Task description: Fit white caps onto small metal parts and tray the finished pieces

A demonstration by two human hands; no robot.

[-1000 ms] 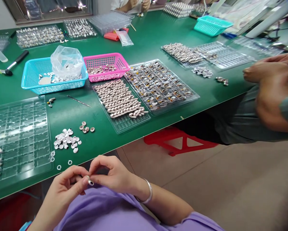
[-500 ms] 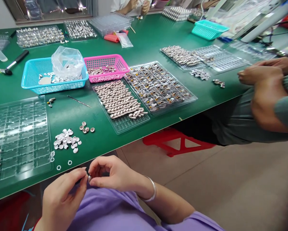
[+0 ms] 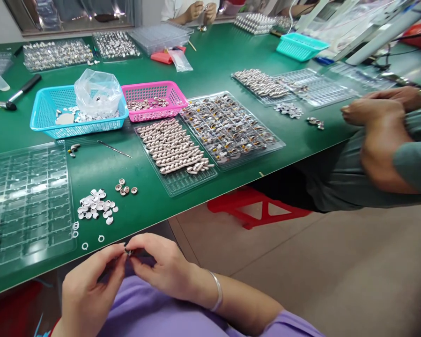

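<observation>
Just off the table's front edge, over my lap, my left hand (image 3: 92, 283) and my right hand (image 3: 166, 269) meet fingertip to fingertip. Between them is a small dark and silvery part (image 3: 128, 252), mostly covered by the fingers. Thumb and forefinger of each hand pinch it. On the green table beyond lies a pile of small white round caps (image 3: 96, 204), with several bronze-coloured round caps (image 3: 122, 190) beside it. Loose white rings (image 3: 101, 238) lie close to the table edge, nearest my left hand.
A clear compartment tray (image 3: 31, 196) stands at left. Behind are a blue basket (image 3: 80, 126), a pink basket (image 3: 157, 112), tweezers (image 3: 114, 149), a tray of pinkish stemmed parts (image 3: 173, 147) and a filled clear tray (image 3: 231, 126). A co-worker's arm (image 3: 386, 145) is at right, above a red stool (image 3: 255, 206).
My right hand's forefinger and thumb have closed in on the small part, which has turned and shows less. The hand sits slightly lower. The view has shifted a little.
</observation>
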